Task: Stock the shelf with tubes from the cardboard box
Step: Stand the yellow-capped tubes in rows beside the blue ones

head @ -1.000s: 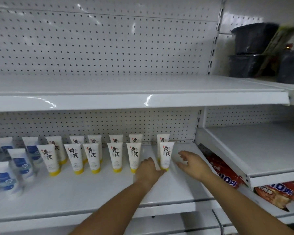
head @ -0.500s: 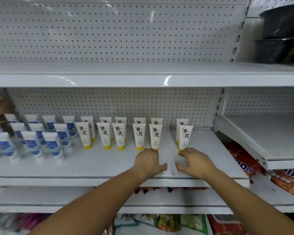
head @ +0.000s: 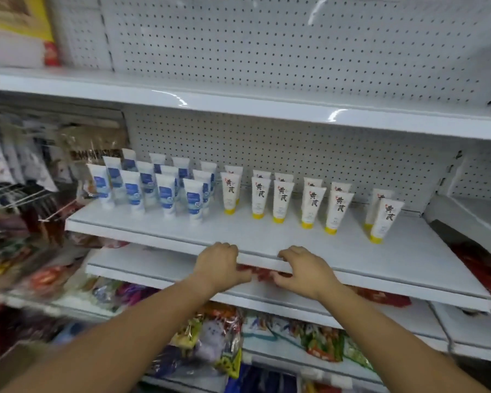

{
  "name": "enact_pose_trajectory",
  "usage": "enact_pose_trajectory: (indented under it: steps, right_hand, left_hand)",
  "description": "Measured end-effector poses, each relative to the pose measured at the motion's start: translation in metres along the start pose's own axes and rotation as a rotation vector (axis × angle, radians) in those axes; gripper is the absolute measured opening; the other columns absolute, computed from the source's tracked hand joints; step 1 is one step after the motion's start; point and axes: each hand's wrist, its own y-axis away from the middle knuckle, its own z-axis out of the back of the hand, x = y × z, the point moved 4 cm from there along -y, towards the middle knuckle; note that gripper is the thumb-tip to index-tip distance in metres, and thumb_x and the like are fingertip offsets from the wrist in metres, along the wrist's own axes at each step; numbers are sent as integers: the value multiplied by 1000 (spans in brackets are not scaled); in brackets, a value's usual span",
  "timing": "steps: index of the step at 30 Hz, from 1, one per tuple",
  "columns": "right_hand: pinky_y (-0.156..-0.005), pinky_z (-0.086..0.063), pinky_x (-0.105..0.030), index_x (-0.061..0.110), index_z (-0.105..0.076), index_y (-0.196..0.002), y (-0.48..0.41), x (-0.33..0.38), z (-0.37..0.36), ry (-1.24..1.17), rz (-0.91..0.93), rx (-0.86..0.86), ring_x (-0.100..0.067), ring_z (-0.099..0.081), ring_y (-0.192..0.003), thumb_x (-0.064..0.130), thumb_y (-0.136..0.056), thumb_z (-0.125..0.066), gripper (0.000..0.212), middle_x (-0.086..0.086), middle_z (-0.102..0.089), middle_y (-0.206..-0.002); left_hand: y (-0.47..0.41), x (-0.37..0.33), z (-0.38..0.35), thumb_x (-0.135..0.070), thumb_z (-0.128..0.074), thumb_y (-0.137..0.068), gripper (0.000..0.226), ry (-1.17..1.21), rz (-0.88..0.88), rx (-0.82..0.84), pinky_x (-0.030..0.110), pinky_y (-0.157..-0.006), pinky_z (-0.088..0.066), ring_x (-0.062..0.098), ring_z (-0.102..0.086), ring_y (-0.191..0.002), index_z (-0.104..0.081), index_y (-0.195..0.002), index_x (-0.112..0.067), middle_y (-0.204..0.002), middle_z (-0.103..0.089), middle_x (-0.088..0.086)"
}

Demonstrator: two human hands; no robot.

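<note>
While both my forearms reach forward, my left hand (head: 220, 263) rests curled over the front edge of the white shelf (head: 309, 242), fingers bent down onto the lip and holding nothing else. My right hand (head: 302, 269) sits just beside it at the same edge, fingers likewise bent, with no tube in it. Below that edge, colourful snack bags (head: 210, 341) lie on the lower tiers. Further back on the shelf stand the cream tubes (head: 312, 207), upright on yellow caps, each with dark characters printed down its pale front; they form two rows, with a gap before the rightmost pair. To their left stands a tighter cluster of white tubes with blue labels (head: 165, 194), also cap-down. Behind everything runs the white pegboard wall (head: 295, 146). No cardboard box shows.
</note>
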Motion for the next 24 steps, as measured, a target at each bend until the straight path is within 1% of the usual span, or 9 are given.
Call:
enact_pose_trajectory:
  steps: [4, 6, 9, 11, 14, 16, 19, 21, 24]
  right_hand:
    - [-87, -47, -33, 25, -54, -126, -14, 78, -33, -16, 107, 50, -18, -51, -114, 66, -80, -47, 62, 4, -57, -116]
    - [-88, -47, -34, 24, -52, -129, -19, 114, -51, -37, 168, 71, -18, -51, -115, 68, -81, -46, 65, 2, -56, -119]
    - [-87, -48, -33, 23, -50, -132, -28, 163, -79, -61, 222, 110, -20, -52, -117, 67, -83, -48, 66, 1, -56, -124]
    - [-87, -49, -34, 24, -52, -130, -32, 192, -98, -83, 257, 141, -19, -53, -114, 66, -82, -47, 65, 2, -57, -122]
    - [-79, -48, -31, 25, -57, -118, -38, 226, -131, -77, 325, 195, -16, -53, -108, 65, -80, -46, 56, 5, -58, -108]
    - [-77, -46, -30, 24, -58, -115, -43, 245, -151, -83, 359, 221, -16, -53, -105, 65, -80, -44, 55, 4, -58, -106]
    - [-77, -48, -32, 24, -59, -109, -51, 272, -190, -106, 424, 304, -19, -55, -101, 63, -80, -48, 51, 2, -59, -104]
    - [-79, -50, -34, 27, -57, -111, -58, 289, -219, -130, 470, 366, -17, -56, -103, 66, -77, -45, 53, 4, -59, -109]
    - [-86, -48, -34, 24, -58, -110, -67, 313, -257, -122, 534, 464, -18, -55, -106, 68, -78, -44, 56, 3, -57, -110]
  left_hand:
    - [54, 74, 1, -72, -52, -73, 70, 4, 122, 27, 37, -86, -51, 25, -59, -105, -61, -115, -17, -111, -65, 4]
    - [81, 108, 0, -72, -52, -74, 67, -8, 163, 24, 36, -84, -51, 24, -60, -101, -62, -112, -17, -107, -65, 3]
    - [118, 156, -5, -72, -53, -72, 59, -16, 232, 50, 32, -69, -47, 23, -60, -91, -59, -91, -17, -92, -62, 3]
    - [141, 187, -14, -71, -52, -71, 53, 1, 290, 93, 31, -64, -43, 23, -59, -86, -52, -82, -19, -84, -56, 2]
    - [174, 228, -36, -74, -44, -70, 59, 28, 383, 173, 32, -64, -45, 23, -57, -83, -56, -86, -18, -85, -56, 1]
    - [193, 249, -52, -74, -44, -71, 60, 55, 433, 188, 31, -64, -48, 23, -59, -83, -58, -90, -19, -86, -59, 1]
    - [221, 274, -78, -73, -42, -69, 75, 50, 529, 288, 35, -81, -52, 25, -60, -103, -58, -117, -18, -110, -63, 4]
    - [241, 289, -94, -75, -46, -70, 77, 31, 617, 342, 35, -88, -50, 25, -58, -109, -58, -119, -17, -118, -62, 5]
    - [268, 308, -114, -70, -52, -76, 70, 31, 720, 410, 36, -91, -49, 24, -57, -113, -57, -124, -20, -124, -60, 4]
